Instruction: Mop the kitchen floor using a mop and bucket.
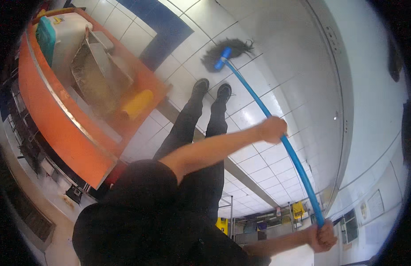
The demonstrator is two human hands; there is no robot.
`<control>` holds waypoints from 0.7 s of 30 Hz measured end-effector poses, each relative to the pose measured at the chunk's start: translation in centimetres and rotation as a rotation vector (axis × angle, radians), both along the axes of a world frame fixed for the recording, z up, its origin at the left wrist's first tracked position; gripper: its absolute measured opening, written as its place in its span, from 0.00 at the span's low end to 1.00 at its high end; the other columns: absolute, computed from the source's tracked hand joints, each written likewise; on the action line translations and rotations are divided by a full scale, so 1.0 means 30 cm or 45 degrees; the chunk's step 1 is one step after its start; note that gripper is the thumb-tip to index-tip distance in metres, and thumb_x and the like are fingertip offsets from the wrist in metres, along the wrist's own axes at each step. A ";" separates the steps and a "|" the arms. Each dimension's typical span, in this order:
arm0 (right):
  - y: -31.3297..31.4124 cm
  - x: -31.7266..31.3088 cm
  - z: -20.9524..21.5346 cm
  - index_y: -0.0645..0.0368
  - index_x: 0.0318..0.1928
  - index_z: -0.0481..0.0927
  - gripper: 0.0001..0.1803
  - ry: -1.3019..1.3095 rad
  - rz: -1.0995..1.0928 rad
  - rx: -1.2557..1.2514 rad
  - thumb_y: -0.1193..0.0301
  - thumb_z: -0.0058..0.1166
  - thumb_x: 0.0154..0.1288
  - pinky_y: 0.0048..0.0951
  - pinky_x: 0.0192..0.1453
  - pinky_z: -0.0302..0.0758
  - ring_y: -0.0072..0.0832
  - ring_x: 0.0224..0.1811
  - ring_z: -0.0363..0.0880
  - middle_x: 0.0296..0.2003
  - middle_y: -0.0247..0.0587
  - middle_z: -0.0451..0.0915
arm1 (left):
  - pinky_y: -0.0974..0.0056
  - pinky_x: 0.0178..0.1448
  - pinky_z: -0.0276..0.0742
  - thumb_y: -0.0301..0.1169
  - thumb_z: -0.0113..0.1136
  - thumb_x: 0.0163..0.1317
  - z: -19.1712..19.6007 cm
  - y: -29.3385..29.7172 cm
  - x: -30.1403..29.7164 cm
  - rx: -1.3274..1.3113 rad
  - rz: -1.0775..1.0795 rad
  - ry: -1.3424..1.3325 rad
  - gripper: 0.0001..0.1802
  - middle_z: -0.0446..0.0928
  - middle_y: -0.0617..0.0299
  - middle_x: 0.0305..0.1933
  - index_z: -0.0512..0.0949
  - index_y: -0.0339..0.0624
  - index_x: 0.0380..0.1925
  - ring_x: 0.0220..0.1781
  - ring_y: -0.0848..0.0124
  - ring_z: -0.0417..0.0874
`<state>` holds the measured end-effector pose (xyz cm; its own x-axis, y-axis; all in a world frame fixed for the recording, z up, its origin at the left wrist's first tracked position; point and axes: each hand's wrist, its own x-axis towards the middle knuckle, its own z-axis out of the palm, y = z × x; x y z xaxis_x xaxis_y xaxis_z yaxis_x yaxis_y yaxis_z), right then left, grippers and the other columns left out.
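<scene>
There's the blue mop [259,103], its head [222,57] on the floor [250,117] at twelve o'clock, left hand [273,129] clamped partway up, probably steering, right hand [323,238] wrapped round the top at four, probably for leverage.

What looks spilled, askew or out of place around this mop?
Nothing clearly stands out. The left hand and right hand grip the blue handle; the dark mop head is on the tiles. A bright floor patch could be glare or water; I can't tell.

Light is glaring off the pale tiled floor [250,116], the mop head [223,57] is blurring slightly, and straight edges are bending toward the blackened rim.
</scene>
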<state>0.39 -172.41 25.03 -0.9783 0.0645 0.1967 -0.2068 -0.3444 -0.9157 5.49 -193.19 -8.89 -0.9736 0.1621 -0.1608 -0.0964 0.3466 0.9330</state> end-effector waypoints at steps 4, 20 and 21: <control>-0.169 -0.009 -0.187 0.53 0.19 0.63 0.12 0.148 0.228 0.673 0.68 0.43 0.59 0.32 0.21 0.57 0.27 0.13 0.60 0.10 0.32 0.57 | 0.53 0.40 0.73 0.43 0.63 0.48 -0.047 -0.340 0.093 -0.169 0.204 -0.168 0.11 0.76 0.56 0.29 0.80 0.48 0.21 0.36 0.54 0.79; -0.202 0.307 -0.700 0.60 0.16 0.65 0.08 -0.078 0.495 -0.172 0.80 0.51 0.32 0.33 0.22 0.59 0.30 0.13 0.61 0.12 0.42 0.66 | 0.56 0.32 0.68 0.31 0.61 0.50 -0.303 -0.534 0.453 -0.493 0.123 0.079 0.09 0.70 0.55 0.22 0.74 0.40 0.17 0.27 0.57 0.75; -0.070 0.270 -0.642 0.60 0.15 0.66 0.07 -0.045 0.440 0.094 0.81 0.48 0.29 0.31 0.20 0.57 0.30 0.12 0.60 0.12 0.42 0.66 | 0.54 0.32 0.68 0.33 0.61 0.48 -0.329 -0.434 0.410 -0.573 -0.009 0.257 0.08 0.70 0.55 0.23 0.75 0.42 0.17 0.28 0.55 0.75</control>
<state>8.50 -174.49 5.77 -0.9463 -0.2843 0.1538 -0.0573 -0.3208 -0.9454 17.78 -206.20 -18.76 -0.9916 0.1269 -0.0251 0.0746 0.7197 0.6903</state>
